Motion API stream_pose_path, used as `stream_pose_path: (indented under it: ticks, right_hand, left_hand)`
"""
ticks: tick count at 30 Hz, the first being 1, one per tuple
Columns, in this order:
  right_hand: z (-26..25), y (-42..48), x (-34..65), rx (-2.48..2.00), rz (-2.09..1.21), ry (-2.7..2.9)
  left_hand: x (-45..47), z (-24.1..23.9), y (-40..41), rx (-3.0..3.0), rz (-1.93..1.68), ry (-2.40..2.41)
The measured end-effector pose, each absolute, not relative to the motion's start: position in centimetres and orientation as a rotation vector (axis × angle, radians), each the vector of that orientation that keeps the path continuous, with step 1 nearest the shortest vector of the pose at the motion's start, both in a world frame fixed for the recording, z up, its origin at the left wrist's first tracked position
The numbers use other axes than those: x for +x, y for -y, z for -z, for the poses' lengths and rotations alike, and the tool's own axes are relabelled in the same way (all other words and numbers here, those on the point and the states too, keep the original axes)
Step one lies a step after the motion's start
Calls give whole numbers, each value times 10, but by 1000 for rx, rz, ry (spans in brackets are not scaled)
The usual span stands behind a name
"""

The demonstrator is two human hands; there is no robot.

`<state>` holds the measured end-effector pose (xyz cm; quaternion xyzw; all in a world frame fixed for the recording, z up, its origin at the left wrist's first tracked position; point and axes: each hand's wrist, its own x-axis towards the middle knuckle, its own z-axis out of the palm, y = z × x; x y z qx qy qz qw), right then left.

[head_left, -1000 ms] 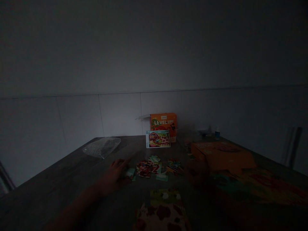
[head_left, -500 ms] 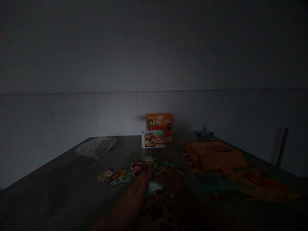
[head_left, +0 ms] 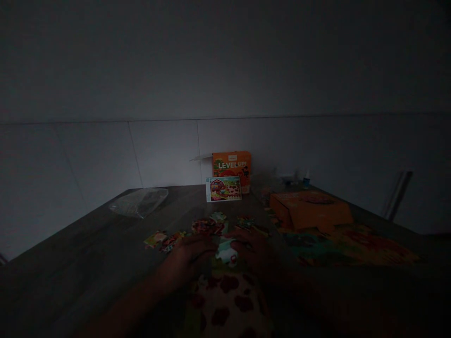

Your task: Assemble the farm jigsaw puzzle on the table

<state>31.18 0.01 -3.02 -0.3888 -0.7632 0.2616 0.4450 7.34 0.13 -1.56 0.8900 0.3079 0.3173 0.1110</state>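
Observation:
The scene is very dark. My left hand (head_left: 192,252) and my right hand (head_left: 252,249) rest on the dark table (head_left: 88,253), one on each side of a pale puzzle piece (head_left: 226,252). Their fingers curl toward that piece and touch it. The piece lies at the far edge of a partly joined puzzle section with red-brown cow spots (head_left: 227,305). Loose puzzle pieces (head_left: 207,226) lie scattered just beyond my hands, with a few more loose pieces (head_left: 160,240) to the left.
An orange "LEVEL UP" box (head_left: 231,165) stands at the wall with a reference picture card (head_left: 223,189) leaning on it. A flat orange box (head_left: 310,211) and a finished puzzle sheet (head_left: 355,249) lie at right. A clear plastic bag (head_left: 139,202) lies at left.
My left hand came back from the loose pieces on the left to the middle. Both hands now meet at the pale piece above the cow-spot section. The camera tilted slightly upward.

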Motion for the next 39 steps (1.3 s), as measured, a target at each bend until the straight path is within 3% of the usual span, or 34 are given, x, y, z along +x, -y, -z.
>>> stream_pose_path:
  ticks: [7,22,39]
  right_hand:
    - [29,-6,314,-1070,-726,1695]
    - [27,-10,319,-1282,-538,1753]
    - [23,1,316,-932,-401,1823]
  left_hand:
    - [74,13,-1,2722,-835,-821]
    - [78,10,6,2728,-502,-768]
    - [72,15,10,2784,-405,-882]
